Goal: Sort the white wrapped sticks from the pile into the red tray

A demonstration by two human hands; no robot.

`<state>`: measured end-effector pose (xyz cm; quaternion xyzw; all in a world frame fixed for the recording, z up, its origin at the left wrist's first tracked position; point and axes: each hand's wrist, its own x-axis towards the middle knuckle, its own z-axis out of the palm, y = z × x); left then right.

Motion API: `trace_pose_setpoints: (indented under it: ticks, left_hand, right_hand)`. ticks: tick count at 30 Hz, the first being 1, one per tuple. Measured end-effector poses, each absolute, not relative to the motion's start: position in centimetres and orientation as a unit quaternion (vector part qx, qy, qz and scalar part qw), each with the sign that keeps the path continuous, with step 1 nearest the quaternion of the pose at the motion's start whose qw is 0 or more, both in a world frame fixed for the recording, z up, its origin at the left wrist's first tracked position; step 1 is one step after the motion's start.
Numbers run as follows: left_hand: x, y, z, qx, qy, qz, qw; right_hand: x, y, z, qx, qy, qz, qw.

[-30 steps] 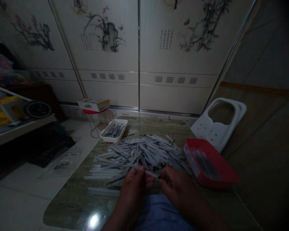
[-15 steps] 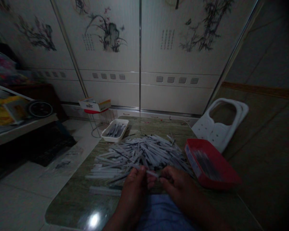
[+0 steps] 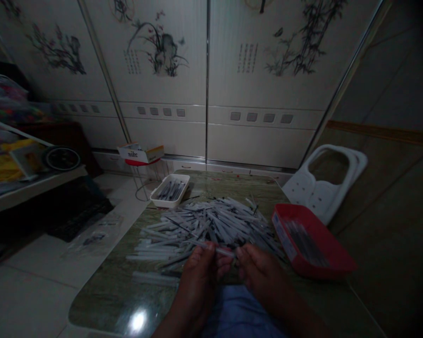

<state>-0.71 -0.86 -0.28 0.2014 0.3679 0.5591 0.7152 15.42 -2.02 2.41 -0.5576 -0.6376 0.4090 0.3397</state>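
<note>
Close to the table's near edge, my left hand (image 3: 203, 272) pinches a slim translucent pen barrel (image 3: 224, 252) between thumb and fingers. My right hand (image 3: 259, 267) is closed on the barrel's right end, where a small dark part shows; the fingertips hide its details. Just beyond both hands spreads a loose pile of pale pen barrels (image 3: 211, 218), with thin dark pieces mixed in. A few barrels (image 3: 155, 278) lie apart, left of my left hand.
A white tray (image 3: 166, 203) of pens stands at the table's far left. On the right, a red basket (image 3: 333, 251) holds clear, slender pieces. A white folded chair (image 3: 324, 188) leans by the wall. A box (image 3: 141, 154) rests on a red stool beyond the green table (image 3: 102, 300).
My right fingertips have closed in around the barrel's right end, and the barrel has tilted slightly. The whole view has shifted a little; the pile and containers look the same.
</note>
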Motion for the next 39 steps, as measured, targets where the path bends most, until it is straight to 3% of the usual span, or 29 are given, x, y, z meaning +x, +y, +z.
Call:
trace_pose_setpoints:
  ticks: [17, 28, 32, 39]
  left_hand:
    - [-0.7, -0.7, -0.5, 0.191, 0.374, 0.554, 0.718]
    - [-0.7, -0.7, -0.3, 0.168, 0.374, 0.566, 0.715]
    - [-0.6, -0.7, -0.3, 0.190, 0.373, 0.562, 0.714]
    - [-0.7, -0.6, -0.5, 0.182, 0.372, 0.566, 0.713]
  right_hand:
    - [15.7, -1.7, 2.1, -0.562, -0.630, 0.413, 0.343]
    - [16.3, -1.8, 3.3, -0.545, -0.690, 0.350, 0.324]
    - [16.0, -1.8, 2.9, -0.549, -0.671, 0.385, 0.315]
    - [16.0, -1.8, 2.9, -0.544, -0.670, 0.370, 0.344]
